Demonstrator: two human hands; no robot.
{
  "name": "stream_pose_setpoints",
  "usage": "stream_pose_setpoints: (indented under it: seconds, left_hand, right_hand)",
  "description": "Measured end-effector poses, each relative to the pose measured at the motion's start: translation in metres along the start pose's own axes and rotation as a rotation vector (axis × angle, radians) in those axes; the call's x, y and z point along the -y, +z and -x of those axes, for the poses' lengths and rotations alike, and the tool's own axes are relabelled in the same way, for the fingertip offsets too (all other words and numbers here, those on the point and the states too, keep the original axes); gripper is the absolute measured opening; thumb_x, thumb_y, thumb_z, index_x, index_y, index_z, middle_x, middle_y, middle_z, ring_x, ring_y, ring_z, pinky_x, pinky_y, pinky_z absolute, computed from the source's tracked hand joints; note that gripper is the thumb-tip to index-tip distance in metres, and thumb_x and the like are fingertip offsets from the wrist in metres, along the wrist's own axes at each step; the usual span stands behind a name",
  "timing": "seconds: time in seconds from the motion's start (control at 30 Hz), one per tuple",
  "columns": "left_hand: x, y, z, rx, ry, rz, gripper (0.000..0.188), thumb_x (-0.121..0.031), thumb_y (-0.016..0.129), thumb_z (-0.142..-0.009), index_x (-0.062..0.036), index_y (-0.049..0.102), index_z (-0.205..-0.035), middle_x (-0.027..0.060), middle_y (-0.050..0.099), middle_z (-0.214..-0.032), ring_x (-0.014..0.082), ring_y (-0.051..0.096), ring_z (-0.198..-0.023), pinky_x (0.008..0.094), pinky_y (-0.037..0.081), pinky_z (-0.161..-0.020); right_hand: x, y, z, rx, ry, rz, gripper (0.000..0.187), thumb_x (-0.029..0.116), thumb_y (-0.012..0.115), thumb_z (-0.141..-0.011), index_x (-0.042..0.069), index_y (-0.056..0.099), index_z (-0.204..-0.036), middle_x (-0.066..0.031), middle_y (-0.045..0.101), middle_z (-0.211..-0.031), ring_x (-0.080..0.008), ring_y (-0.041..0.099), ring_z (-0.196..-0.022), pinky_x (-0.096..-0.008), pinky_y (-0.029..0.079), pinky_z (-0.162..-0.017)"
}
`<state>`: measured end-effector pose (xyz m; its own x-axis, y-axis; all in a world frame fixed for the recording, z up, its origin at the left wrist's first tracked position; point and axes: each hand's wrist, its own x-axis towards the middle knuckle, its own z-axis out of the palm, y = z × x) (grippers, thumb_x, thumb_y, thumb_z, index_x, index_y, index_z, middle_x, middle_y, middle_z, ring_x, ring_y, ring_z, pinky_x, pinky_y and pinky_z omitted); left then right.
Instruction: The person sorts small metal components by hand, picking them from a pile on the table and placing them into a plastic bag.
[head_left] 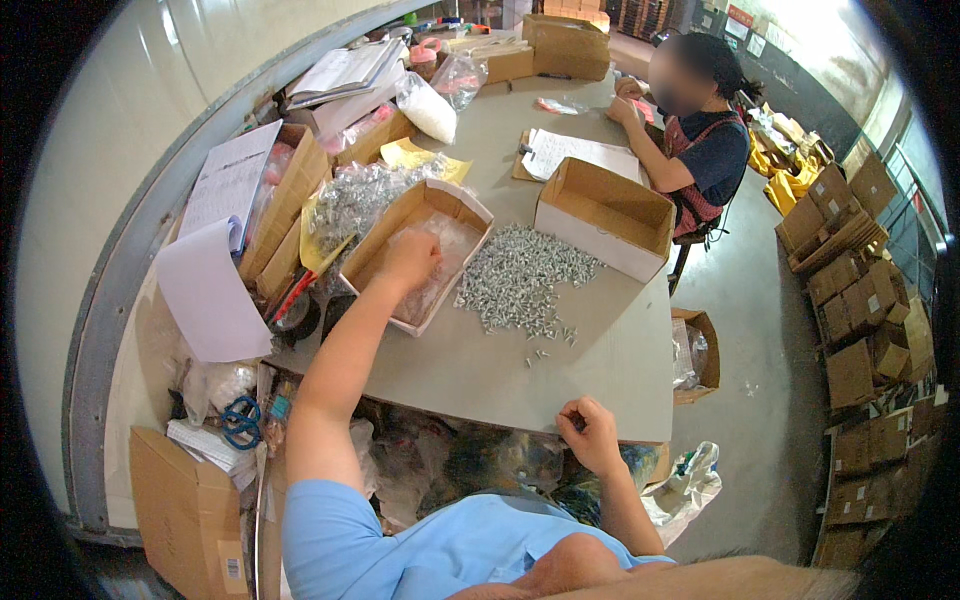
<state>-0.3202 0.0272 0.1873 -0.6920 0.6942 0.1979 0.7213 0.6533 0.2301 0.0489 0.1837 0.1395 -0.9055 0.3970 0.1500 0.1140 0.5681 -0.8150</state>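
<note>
My left hand [412, 259] reaches into a white cardboard box [468, 197] with a brown inside. Its fingers are curled closed over the clear plastic bags [441, 236] lying in there; what they grip, if anything, is hidden. To the right of that box spreads a pile of small silver screws [520, 282], a few of them strayed toward me. At the table's front edge, my right hand [590, 434] rests with fingers curled in; I cannot see whether something is inside them.
An open box [607, 215] stands behind the screws on the grey table [610, 350]. Opposite, a co-worker [700, 130] sits near a clipboard with papers [580, 153]. Bagged hardware [365, 200], papers and cartons crowd the left side. Stacked cartons [865, 310] line the right wall.
</note>
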Motion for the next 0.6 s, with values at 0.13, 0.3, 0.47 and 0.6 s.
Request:
stream_pose_setpoints:
  seconds: [0.13, 0.3, 0.47, 0.6]
  left_hand:
    - [0.004, -0.016, 0.01, -0.132, -0.071, 0.424, 0.015, -0.015, 0.066, -0.082, -0.0001, 0.065, -0.08, 0.0101, 0.066, -0.076, 0.0218, 0.063, -0.071, 0.0343, 0.049, -0.065]
    - [0.007, -0.022, 0.033, -0.306, -0.111, 0.556, 0.013, -0.013, 0.063, -0.086, -0.0013, 0.065, -0.09, 0.0103, 0.068, -0.078, 0.0184, 0.063, -0.068, 0.0301, 0.048, -0.062]
    - [-0.011, -0.025, 0.076, -0.259, -0.162, 0.927, 0.017, -0.015, 0.06, -0.091, 0.0003, 0.064, -0.096, 0.0021, 0.065, -0.076, 0.0082, 0.058, -0.068, 0.0235, 0.046, -0.061]
    - [-0.057, -0.033, 0.122, -0.184, -0.197, 1.046, 0.017, -0.014, 0.061, -0.09, 0.001, 0.067, -0.093, 0.0019, 0.066, -0.079, 0.0077, 0.058, -0.07, 0.0228, 0.047, -0.064]
  right_hand:
    - [0.0, -0.002, -0.002, 0.046, 0.047, -0.057, 0.009, 0.007, 0.066, -0.077, 0.004, 0.062, -0.084, -0.0136, 0.061, -0.08, -0.0276, 0.061, -0.069, -0.0344, 0.049, -0.063]
    - [-0.002, -0.011, -0.024, 0.031, 0.102, 0.022, 0.015, 0.005, 0.062, -0.078, 0.004, 0.063, -0.093, -0.0153, 0.062, -0.087, -0.0293, 0.061, -0.076, -0.0351, 0.05, -0.068]
    - [-0.021, -0.013, -0.069, -0.205, -0.067, 0.264, 0.035, -0.005, 0.051, -0.075, 0.002, 0.059, -0.109, -0.0194, 0.056, -0.11, -0.0369, 0.054, -0.102, -0.0398, 0.045, -0.089]
    - [-0.034, 0.006, -0.11, -0.053, -0.078, 0.388, 0.051, -0.009, 0.048, -0.072, 0.002, 0.053, -0.122, -0.02, 0.046, -0.13, -0.038, 0.043, -0.121, -0.0401, 0.036, -0.103]
